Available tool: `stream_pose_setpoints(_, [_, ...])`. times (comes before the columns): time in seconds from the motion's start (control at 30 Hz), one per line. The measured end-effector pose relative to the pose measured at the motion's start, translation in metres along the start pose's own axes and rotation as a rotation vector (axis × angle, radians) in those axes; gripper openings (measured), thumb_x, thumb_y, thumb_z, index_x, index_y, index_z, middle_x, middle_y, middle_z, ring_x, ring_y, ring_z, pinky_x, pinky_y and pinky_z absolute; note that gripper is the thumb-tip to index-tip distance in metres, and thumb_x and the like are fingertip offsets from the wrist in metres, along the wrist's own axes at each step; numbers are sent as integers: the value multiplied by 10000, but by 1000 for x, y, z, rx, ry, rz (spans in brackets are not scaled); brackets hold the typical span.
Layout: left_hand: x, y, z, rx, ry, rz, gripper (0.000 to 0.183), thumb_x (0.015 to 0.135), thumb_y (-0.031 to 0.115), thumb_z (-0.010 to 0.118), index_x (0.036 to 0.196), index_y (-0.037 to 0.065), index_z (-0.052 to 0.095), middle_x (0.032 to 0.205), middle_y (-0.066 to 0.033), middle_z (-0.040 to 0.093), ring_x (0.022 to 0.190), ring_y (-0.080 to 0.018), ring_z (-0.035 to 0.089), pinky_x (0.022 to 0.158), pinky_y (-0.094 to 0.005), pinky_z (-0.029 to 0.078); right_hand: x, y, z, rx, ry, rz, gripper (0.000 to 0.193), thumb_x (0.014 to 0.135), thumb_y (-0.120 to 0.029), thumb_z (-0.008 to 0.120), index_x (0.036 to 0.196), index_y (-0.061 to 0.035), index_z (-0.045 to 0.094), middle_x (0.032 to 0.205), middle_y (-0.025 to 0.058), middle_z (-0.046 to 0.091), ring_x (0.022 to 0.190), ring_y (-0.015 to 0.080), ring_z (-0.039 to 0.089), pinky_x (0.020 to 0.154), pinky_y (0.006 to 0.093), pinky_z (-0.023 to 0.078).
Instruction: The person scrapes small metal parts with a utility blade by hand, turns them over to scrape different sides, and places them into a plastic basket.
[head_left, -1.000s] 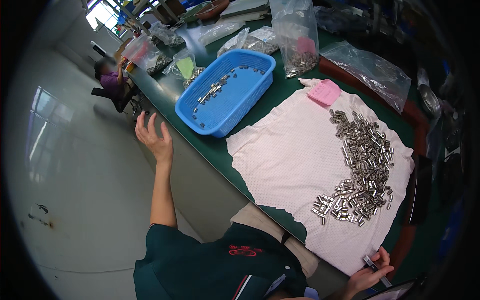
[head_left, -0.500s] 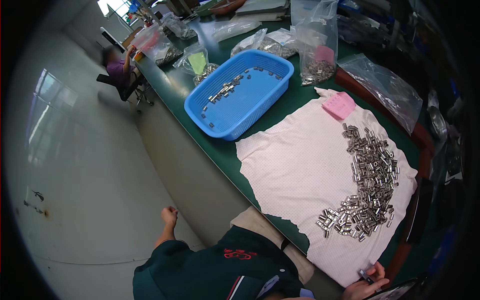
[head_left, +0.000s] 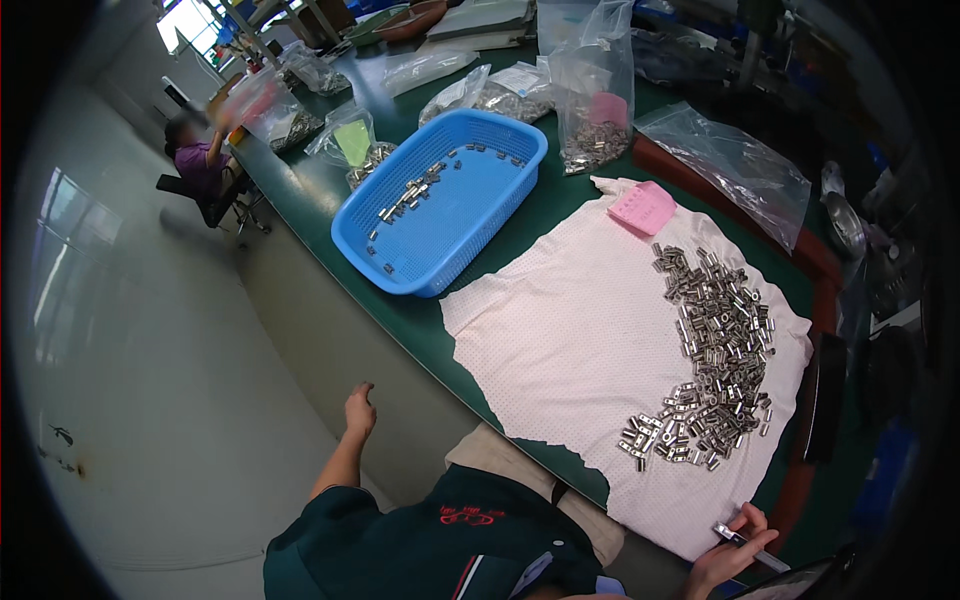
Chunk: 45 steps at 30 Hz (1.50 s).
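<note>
Silvery metal parts (head_left: 725,350) lie heaped on the right side of a pale cloth (head_left: 560,330) spread over the green desk (head_left: 310,190), with a blue basket (head_left: 490,225) just beside it. Near the cloth's lower corner, the right hand (head_left: 716,568) grips a slim metal tool (head_left: 729,536). The left hand (head_left: 360,410), fingers curled, is beyond the desk's edge; whether it holds anything, I cannot tell.

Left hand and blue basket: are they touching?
Apart: the head view shows floor and green table between the left hand and the blue basket.
</note>
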<state>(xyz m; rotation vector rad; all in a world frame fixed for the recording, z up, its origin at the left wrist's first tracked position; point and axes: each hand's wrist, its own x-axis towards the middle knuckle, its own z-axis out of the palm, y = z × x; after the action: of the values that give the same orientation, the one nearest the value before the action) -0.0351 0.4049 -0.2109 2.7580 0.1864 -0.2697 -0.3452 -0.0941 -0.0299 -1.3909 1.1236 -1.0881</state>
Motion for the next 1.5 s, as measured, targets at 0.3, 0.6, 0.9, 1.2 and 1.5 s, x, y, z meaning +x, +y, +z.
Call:
stream_pose_setpoints(0.3, [1, -12, -6, 370, 484, 162, 383, 655, -70, 477, 1011, 38, 570, 1174, -190, 490, 933, -370, 551, 823, -406, 448, 2, 2, 0, -14, 33, 7, 525, 941, -429, 260, 859, -2, 555, 654, -19, 366, 625, 86, 327, 629, 210, 284])
stream_pose_setpoints(0.6, [-20, -41, -9, 185, 18, -157, 369, 646, -46, 495, 981, 63, 603, 971, -175, 609, 956, -343, 555, 836, -381, 448, 2, 0, 0, -44, 11, 5, 530, 940, -432, 262, 847, -2, 559, 650, -20, 364, 621, 87, 326, 637, 209, 286])
stream_pose_setpoints(0.9, [0, -46, 11, 195, 18, -31, 374, 618, -55, 454, 926, 70, 628, 997, -154, 603, 934, -302, 578, 819, -363, 458, 1, -1, 2, -96, 6, -17, 518, 945, -409, 260, 831, -3, 562, 635, -20, 364, 612, 81, 321, 613, 210, 272])
stream_pose_setpoints(1.2, [10, -41, 30, -180, -196, -98, 407, 607, -88, 442, 948, 52, 613, 991, -150, 591, 816, -312, 618, 719, -359, 494, -1, -5, 5, -125, -55, -132, 538, 962, -352, 192, 771, 2, 550, 605, -4, 332, 603, 100, 327, 620, 235, 274])
stream_pose_setpoints(1.5, [-6, -37, 11, 240, 150, 75, 414, 613, -83, 450, 994, 34, 561, 1148, -180, 472, 1028, -327, 510, 859, -363, 428, -3, -8, 2, -54, -102, -121, 568, 959, -359, 192, 767, 20, 568, 594, 1, 371, 592, 92, 342, 582, 231, 267])
